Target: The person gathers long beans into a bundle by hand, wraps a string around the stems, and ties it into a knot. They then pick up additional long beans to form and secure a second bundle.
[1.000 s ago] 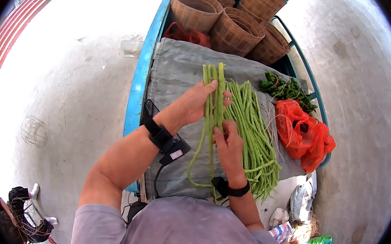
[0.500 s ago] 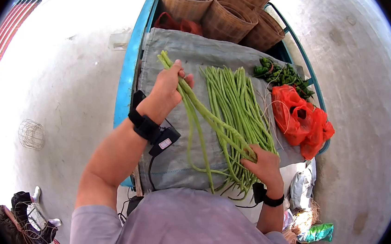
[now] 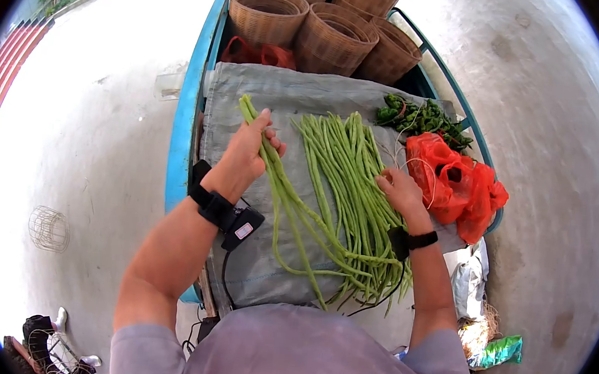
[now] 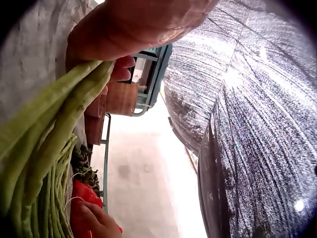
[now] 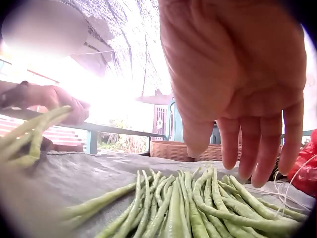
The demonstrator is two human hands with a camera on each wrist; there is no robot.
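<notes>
In the head view my left hand point(image 3: 250, 144) grips a few long green beans point(image 3: 277, 178) near their upper ends. Their lower ends trail to the right across a larger pile of long beans point(image 3: 347, 170) on a grey cloth point(image 3: 235, 267). The left wrist view shows these held beans point(image 4: 64, 114) close up, coming out under the thumb. My right hand point(image 3: 400, 190) hovers over the right side of the pile, holding nothing. In the right wrist view that hand point(image 5: 237, 89) has its fingers extended downward above the bean pile point(image 5: 188, 208).
Right of the pile lie a red plastic bag point(image 3: 450, 179), thin pale strings and a bunch of dark green vegetables point(image 3: 423, 119). Several woven baskets point(image 3: 268, 17) stand at the back of the blue cart point(image 3: 187, 127). A wire basket point(image 3: 49, 228) sits on the ground at left.
First both hands were together on the beans; then my right hand drew their lower ends right over the pile. Now it has let go and moved up, while my left hand keeps its hold.
</notes>
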